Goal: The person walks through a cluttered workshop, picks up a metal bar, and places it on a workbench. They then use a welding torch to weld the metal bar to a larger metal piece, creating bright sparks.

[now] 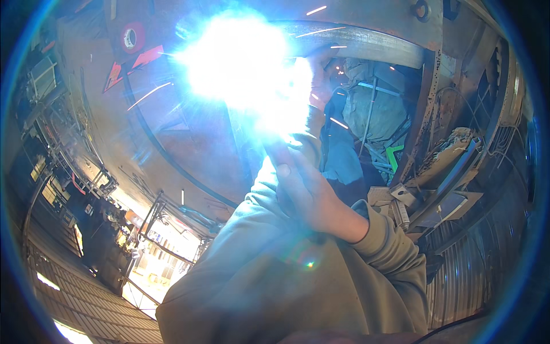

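A blue-white welding arc point(238, 60) flares at the upper middle and hides the spot being welded. My right hand point(318, 198) is closed below it, around the dark handle of a welding tool point(279, 152) whose far end vanishes into the glare. Beyond it, my left hand point(321, 86) is partly washed out beside the arc; whether its fingers hold anything does not show. A curved metal band point(372, 45) runs from the glow toward the right. Orange sparks fly around both hands.
On the large brown steel surface point(189, 155) lie a red tape roll point(132, 38) and a red-orange piece point(148, 57). Crumpled grey sheeting point(372, 109) and a bright green piece point(393, 156) sit right of the arc. A rusty upright point(421, 120) and scrap boards stand farther right.
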Demonstrator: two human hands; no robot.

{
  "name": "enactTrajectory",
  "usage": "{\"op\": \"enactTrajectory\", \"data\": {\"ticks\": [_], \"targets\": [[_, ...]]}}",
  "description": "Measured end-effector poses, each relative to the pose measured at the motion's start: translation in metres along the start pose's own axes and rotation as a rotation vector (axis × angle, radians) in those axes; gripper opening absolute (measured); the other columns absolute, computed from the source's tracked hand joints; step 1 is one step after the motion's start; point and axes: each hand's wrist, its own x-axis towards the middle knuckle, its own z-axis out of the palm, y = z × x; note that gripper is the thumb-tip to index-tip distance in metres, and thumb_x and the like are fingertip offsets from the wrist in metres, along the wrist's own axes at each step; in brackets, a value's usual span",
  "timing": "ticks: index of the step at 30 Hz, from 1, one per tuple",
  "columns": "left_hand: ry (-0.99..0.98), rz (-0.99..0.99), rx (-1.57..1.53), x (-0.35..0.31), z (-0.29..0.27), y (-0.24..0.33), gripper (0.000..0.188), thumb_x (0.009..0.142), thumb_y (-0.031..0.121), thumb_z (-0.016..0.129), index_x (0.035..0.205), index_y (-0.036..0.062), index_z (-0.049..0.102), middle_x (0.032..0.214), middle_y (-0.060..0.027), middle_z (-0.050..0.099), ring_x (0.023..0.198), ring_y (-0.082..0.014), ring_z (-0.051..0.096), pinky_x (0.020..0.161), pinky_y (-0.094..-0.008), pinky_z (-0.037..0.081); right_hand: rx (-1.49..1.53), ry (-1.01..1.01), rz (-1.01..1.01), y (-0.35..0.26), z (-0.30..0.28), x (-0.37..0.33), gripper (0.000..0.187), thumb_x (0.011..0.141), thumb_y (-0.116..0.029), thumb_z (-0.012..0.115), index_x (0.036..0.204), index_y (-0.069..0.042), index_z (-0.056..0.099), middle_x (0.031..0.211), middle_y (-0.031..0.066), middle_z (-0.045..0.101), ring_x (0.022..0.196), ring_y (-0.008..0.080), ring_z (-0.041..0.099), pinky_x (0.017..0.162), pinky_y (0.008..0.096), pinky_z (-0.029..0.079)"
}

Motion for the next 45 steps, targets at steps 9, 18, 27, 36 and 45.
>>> {"op": "enactTrajectory", "data": {"ticks": [9, 18, 27, 36, 45], "targets": [[0.011, -0.029, -0.018, 0.004, 0.005, 0.003, 0.025, 0.090, 0.000, 0.070, 0.114, 0.0049, 0.066, 0.116, -0.0080, 0.069, 0.115, -0.0248, 0.065, 0.113, -0.0480, 0.046, 0.090, -0.026, 0.110, -0.007, -0.005, -0.005, 0.050, 0.109, -0.051, 0.048, 0.128, -0.004, 0.051, 0.073, 0.0010, 0.054, 0.056, 0.0088, 0.050, 0.053, 0.0264, 0.042], [-0.014, 0.010, 0.010, 0.006, -0.004, -0.003, 0.030, 0.087, 0.003, 0.071, 0.117, 0.0025, 0.066, 0.119, -0.0131, 0.068, 0.117, -0.0278, 0.063, 0.106, -0.0473, 0.049, 0.115, -0.047, 0.028, 0.003, -0.004, 0.000, 0.059, 0.108, -0.052, 0.050, 0.142, -0.004, 0.046, 0.075, -0.0013, 0.053, 0.062, 0.0055, 0.050, 0.056, 0.0242, 0.042], [-0.071, 0.089, -0.019, 0.011, -0.017, -0.018, 0.032, 0.087, 0.005, 0.074, 0.118, 0.0034, 0.066, 0.119, -0.0132, 0.069, 0.115, -0.0268, 0.065, 0.105, -0.0460, 0.051, 0.145, -0.064, 0.054, -0.003, -0.004, -0.001, 0.060, 0.108, -0.052, 0.050, 0.143, -0.004, 0.045, 0.079, -0.0011, 0.053, 0.064, 0.0057, 0.050, 0.058, 0.0242, 0.043], [-0.004, -0.044, -0.027, 0.003, 0.001, -0.002, 0.021, 0.088, 0.004, 0.073, 0.108, 0.0058, 0.069, 0.114, -0.0059, 0.070, 0.114, -0.0227, 0.064, 0.110, -0.0448, 0.046, 0.107, -0.046, 0.072, -0.005, -0.006, -0.004, 0.054, 0.110, -0.049, 0.046, 0.141, -0.005, 0.047, 0.070, -0.0001, 0.052, 0.055, 0.0080, 0.050, 0.053, 0.0254, 0.043], [-0.022, 0.053, 0.021, 0.000, 0.002, -0.003, 0.029, 0.087, 0.005, 0.069, 0.116, 0.0075, 0.066, 0.112, -0.0080, 0.069, 0.111, -0.0261, 0.064, 0.104, -0.0485, 0.047, 0.145, -0.086, 0.063, -0.002, -0.006, 0.000, 0.065, 0.108, -0.054, 0.048, 0.146, -0.001, 0.041, 0.079, -0.0005, 0.053, 0.062, 0.0054, 0.050, 0.056, 0.0235, 0.043]]}}
